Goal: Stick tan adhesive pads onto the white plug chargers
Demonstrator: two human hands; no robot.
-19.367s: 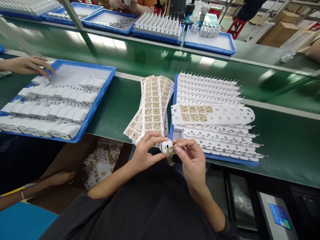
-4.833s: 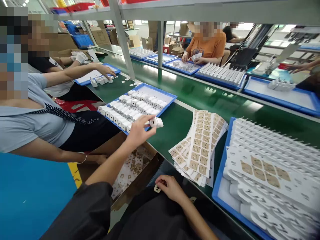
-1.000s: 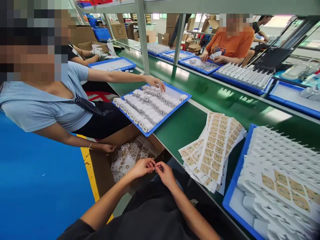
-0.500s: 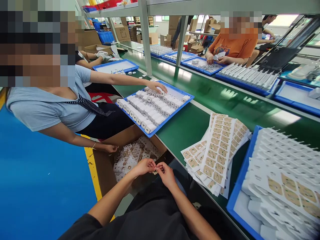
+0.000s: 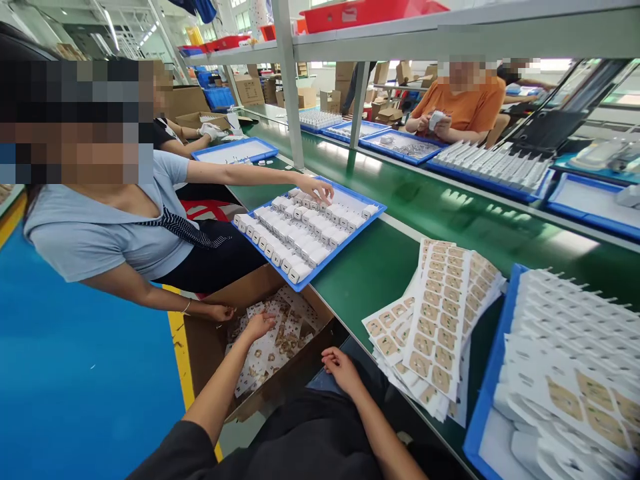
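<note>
My left hand is over the cardboard box, its fingers loosely apart and nothing visible in them. White and tan sticker scraps fill the box below it. My right hand hovers above my lap, just right of the box, with slightly curled, parted fingers and nothing seen in them. Sheets of tan stickers lie fanned out on the green table. At the right, a blue tray holds rows of white parts, with another sticker sheet on top.
A person in a light blue top reaches over a blue tray of white blocks. That person's other hand is at the box's left edge. Metal posts hold a shelf above. Across the table a person in orange handles a white part.
My hands have separated from their pinch around a small piece. The left moved forward and left over the box; the right moved slightly right and down. The view tilted up a little.
</note>
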